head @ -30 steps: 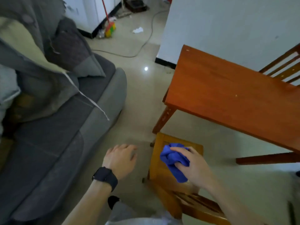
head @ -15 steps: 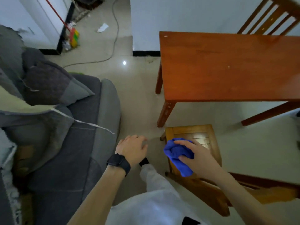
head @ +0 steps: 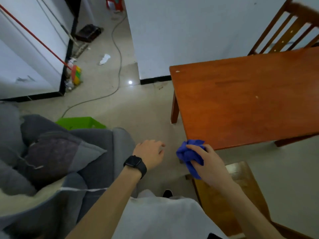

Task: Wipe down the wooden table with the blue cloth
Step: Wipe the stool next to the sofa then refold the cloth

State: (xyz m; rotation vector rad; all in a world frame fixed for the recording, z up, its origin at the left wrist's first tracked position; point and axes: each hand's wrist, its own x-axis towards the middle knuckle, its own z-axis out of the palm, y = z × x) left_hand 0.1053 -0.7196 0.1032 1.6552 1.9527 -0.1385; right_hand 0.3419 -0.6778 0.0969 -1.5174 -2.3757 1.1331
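The wooden table [head: 241, 100] fills the right half of the head view, its reddish top bare apart from a few pale specks. My right hand [head: 210, 164] grips a crumpled blue cloth [head: 189, 155] just off the table's near left corner, over the floor and not touching the top. My left hand [head: 150, 153], with a black watch on the wrist, hangs to the left of the cloth with fingers loosely spread and nothing in it.
A low wooden stool [head: 241, 195] sits under my right arm. A grey sofa with cushions [head: 60, 152] is on the left, a green bin [head: 81, 122] behind it. A wooden chair [head: 290, 30] stands behind the table. A cable [head: 117, 54] and a red-handled broom [head: 74, 73] lie further back.
The view has swung up and left, so the table now lies closer and to the right. My right hand has carried the blue cloth from over the stool up to the table's near corner.
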